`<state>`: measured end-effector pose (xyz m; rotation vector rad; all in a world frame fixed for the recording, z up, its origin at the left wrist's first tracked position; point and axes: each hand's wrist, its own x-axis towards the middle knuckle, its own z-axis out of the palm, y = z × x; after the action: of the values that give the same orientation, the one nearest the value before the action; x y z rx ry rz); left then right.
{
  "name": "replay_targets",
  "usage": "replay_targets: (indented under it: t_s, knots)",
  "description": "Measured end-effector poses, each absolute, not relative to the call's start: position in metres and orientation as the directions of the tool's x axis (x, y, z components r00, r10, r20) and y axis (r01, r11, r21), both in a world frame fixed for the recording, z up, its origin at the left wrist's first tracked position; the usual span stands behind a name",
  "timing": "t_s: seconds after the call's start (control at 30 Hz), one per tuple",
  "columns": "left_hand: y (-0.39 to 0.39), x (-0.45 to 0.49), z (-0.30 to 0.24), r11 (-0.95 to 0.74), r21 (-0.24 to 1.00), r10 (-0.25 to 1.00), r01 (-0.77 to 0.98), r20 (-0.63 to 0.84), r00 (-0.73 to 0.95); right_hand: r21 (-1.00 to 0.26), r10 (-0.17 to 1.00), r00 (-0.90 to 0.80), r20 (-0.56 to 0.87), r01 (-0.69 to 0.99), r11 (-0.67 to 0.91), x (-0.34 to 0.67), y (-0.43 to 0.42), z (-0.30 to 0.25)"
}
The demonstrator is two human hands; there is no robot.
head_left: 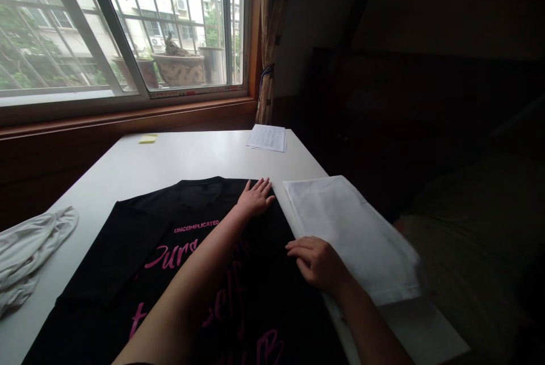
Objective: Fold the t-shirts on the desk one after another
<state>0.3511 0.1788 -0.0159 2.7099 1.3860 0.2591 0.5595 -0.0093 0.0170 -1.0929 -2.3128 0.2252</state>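
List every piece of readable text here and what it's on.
"UNCOMPLICATED": pink capitals on the black T-shirt.
"urs", "elf": fragments of larger pink script below; the rest is partly covered by the left forearm or too dim to read.
Papers at the table's far end: print too small.
Red marks on the window frame: unreadable.

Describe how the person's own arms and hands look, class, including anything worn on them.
The left hand and right hand are ungloved, with no ring or watch showing. Both forearms are bare. A thin dark edge crosses the left forearm at the picture's bottom, perhaps a sleeve hem.
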Motion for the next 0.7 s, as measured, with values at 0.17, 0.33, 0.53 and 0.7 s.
replay_targets:
  t_s: [0.17,0.33,0.53,0.7]
  knots:
    - [0.181,0.351,-0.016,-0.600,0.173,0.800,0.781,0.128,0.586,-0.364,0.746,-0.517,0.420,0.657,0.660,0.552,-0.011,0.022]
    - [0.182,0.350,-0.016,-0.612,0.171,0.791,0.772,0.135,0.597,-0.268,0.765,-0.607,0.216,0.716,0.644,0.534,-0.015,0.019]
    - [0.186,0.349,-0.017,-0.609,0.168,0.793,0.775,0.139,0.593,-0.261,0.735,-0.677,0.031,0.705,0.660,0.515,-0.026,0.016]
    - [0.192,0.349,-0.018,-0.609,0.174,0.793,0.774,0.134,0.594,-0.274,0.725,-0.688,0.032,0.692,0.668,0.511,-0.031,0.016]
